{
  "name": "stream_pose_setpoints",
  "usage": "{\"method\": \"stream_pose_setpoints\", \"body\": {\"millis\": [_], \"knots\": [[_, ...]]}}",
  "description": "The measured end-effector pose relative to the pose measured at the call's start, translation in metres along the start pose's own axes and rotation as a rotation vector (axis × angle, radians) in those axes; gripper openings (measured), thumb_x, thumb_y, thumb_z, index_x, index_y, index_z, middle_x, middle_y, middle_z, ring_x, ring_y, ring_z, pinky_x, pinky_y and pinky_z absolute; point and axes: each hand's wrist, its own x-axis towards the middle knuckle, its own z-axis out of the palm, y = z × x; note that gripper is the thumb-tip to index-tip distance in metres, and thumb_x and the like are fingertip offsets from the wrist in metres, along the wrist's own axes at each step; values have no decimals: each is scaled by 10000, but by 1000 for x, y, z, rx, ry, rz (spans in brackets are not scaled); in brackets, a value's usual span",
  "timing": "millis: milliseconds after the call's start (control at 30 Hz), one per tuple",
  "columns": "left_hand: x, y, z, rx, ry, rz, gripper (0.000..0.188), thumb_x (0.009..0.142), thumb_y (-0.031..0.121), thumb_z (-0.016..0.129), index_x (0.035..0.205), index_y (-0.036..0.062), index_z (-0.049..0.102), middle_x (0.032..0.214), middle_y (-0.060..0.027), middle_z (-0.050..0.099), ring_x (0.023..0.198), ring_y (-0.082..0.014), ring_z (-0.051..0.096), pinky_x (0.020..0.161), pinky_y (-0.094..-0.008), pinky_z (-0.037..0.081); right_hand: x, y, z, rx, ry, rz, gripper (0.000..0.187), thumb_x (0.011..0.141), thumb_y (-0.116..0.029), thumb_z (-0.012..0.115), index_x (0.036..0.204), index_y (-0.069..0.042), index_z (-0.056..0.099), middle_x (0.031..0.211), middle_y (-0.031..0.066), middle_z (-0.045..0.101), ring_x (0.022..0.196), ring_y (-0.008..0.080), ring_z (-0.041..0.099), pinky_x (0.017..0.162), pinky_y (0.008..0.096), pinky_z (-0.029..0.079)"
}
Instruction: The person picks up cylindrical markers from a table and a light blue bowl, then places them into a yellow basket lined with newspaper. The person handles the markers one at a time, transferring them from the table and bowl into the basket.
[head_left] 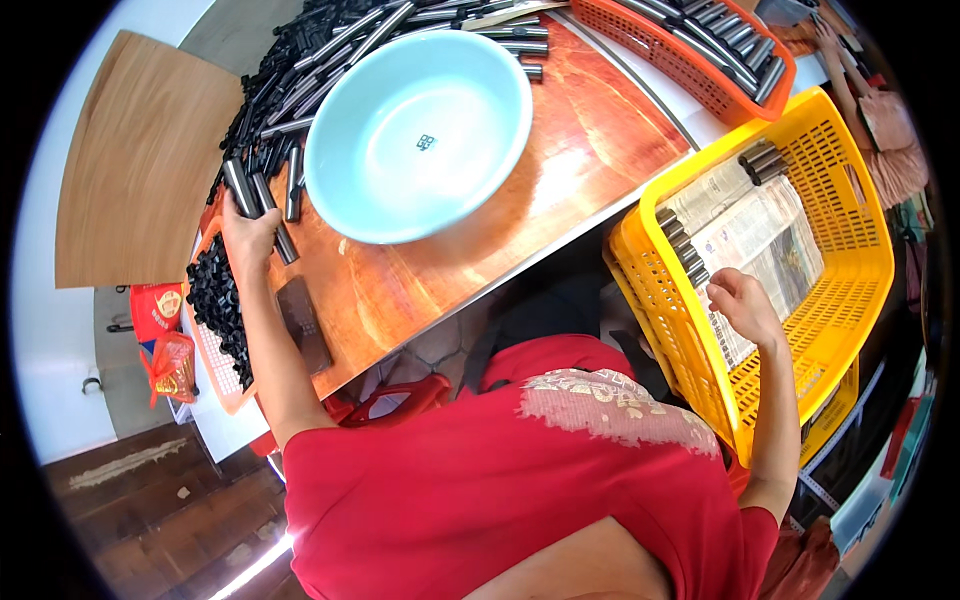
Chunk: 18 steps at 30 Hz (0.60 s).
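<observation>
My left hand [250, 238] is closed around a dark, shiny metal tube [238, 186] at the left of the table. Two more tubes, one of them a slim tube [286, 240], lie beside that hand. On the right, my right hand [748, 306] reaches into a yellow plastic basket [870, 215] lined with newspaper [775, 235]. Its fingers are curled together; whatever they may hold is hidden. Just beyond the fingertips, a row of short metal tubes [682, 243] lies along the basket's left side. Another small group of tubes [764, 162] rests at its far end.
A light blue basin [415, 140] stands mid-table. Behind it spreads a heap of tubes and black parts [270, 100]. An orange basket of tubes [690, 50] is at the far right. Black pieces [215, 300] fill a tray near my left forearm, beside a dark phone [303, 325].
</observation>
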Motion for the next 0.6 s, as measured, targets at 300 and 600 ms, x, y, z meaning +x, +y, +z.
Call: {"method": "stream_pose_setpoints", "body": {"millis": [300,600], "knots": [[-11,140,81,-49,-602,334,469,592,94,637,1034,-34,550,751,-70,545,641,-167,517,599,-310,444,-19,-27,-1,-66,30,-71,293,841,-212,570,980,46,583,782,158,632,722,217,610,671,332,475],[3,113,146,272,-757,399,381,627,178,673,908,-62,584,716,-158,596,667,-254,586,635,-364,454,-48,-29,-4,-78,55,-96,293,832,-213,574,976,42,582,785,189,630,740,257,628,688,348,481]]}}
